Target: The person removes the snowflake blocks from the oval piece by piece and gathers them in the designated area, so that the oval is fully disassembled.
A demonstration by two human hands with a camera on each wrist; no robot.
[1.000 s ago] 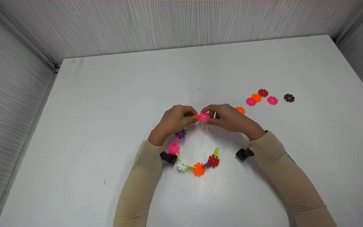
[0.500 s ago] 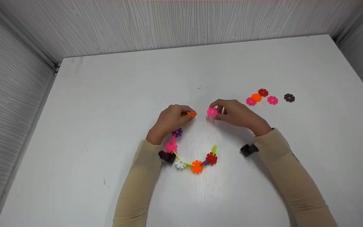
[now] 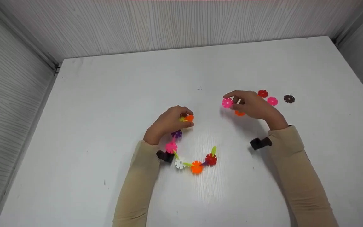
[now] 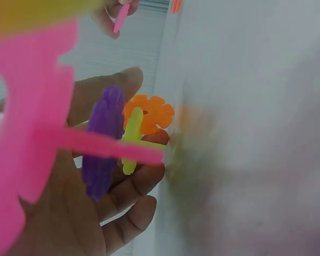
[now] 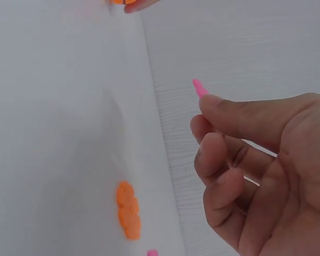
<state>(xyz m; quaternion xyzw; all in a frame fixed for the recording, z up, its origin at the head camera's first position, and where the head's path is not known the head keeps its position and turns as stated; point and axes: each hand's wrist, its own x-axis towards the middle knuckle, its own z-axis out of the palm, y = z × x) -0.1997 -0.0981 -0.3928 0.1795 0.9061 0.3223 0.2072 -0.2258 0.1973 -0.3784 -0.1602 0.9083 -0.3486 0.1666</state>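
My right hand pinches a pink notched plastic disc between thumb and fingertips, raised over the table; only its thin edge shows in the right wrist view. My left hand is at the upper end of a curved chain of slotted-together discs, thumb and fingers spread around its orange end disc. In the left wrist view a lime disc and a purple disc follow it. Farther round are a pink disc, a white one, an orange one and a red one.
Loose discs lie by the right hand: an orange one below it, a red one, a pink one and a dark brown one. The white table meets a wood-grain panel at the back.
The right hand has drawn the pink disc away from the chain's orange end, moving right and toward the back. The left thumb and fingers have spread apart around the orange disc.
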